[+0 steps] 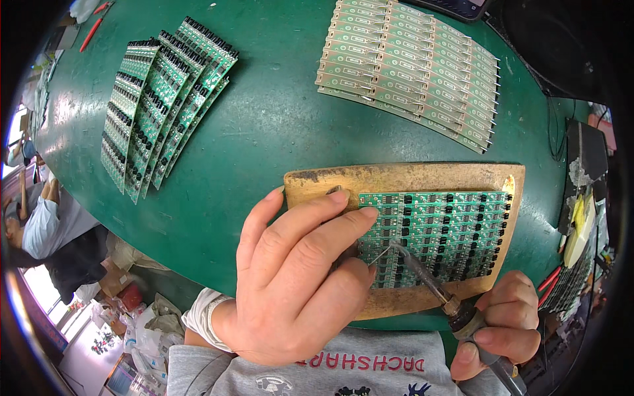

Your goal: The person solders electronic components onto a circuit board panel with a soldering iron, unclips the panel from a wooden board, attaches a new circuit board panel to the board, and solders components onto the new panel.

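A green circuit board panel [422, 228] with rows of small black parts lies on a worn wooden board [409, 173]. My right hand [510, 322] grips a soldering iron [466, 322] by its dark handle. Its tip meets the panel left of the middle, with a wisp of smoke there. Beside the tip, a thin solder wire [379, 257] runs from the pinched thumb and finger of my left hand [297, 280]. Other fingers of that hand rest at the panel's left edge and on the wood.
Several populated circuit panels [168, 99] are fanned out at the far left of the green table [264, 132]. Another stack of panels [406, 72], pale side up with wire leads sticking out, lies at the back right. Red-handled pliers [92, 33] are at the far left corner. A person [49, 224] sits beyond the left edge.
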{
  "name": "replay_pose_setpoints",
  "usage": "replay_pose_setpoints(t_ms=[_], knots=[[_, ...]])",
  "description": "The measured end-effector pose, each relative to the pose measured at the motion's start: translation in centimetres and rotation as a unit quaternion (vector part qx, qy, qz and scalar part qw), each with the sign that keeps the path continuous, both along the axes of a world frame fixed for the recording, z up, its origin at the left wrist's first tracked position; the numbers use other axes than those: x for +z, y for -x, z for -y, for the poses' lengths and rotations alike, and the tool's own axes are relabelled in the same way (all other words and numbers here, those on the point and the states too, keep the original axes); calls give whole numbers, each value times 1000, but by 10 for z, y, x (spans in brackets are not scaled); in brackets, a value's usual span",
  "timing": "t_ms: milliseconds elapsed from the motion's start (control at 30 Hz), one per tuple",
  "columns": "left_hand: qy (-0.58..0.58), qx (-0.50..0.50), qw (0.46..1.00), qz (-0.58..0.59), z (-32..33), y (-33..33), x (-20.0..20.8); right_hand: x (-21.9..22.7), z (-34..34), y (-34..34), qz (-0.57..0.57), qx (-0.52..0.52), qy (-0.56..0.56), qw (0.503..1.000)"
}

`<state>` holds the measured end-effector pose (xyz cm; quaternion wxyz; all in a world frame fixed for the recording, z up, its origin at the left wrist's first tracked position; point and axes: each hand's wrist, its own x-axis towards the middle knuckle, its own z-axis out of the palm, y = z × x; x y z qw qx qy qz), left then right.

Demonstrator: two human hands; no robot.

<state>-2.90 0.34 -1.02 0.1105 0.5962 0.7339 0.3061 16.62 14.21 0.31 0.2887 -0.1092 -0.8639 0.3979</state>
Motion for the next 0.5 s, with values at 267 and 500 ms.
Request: replay_pose_setpoints(t_ms=[267,500], knots=[[2,-3,1000,-10,2,-1,-1,6,-6,-6,48,54,1,997],[14,1,1000,-6,2,-4,2,-1,4,-6,-12,-23,-8,1000]])
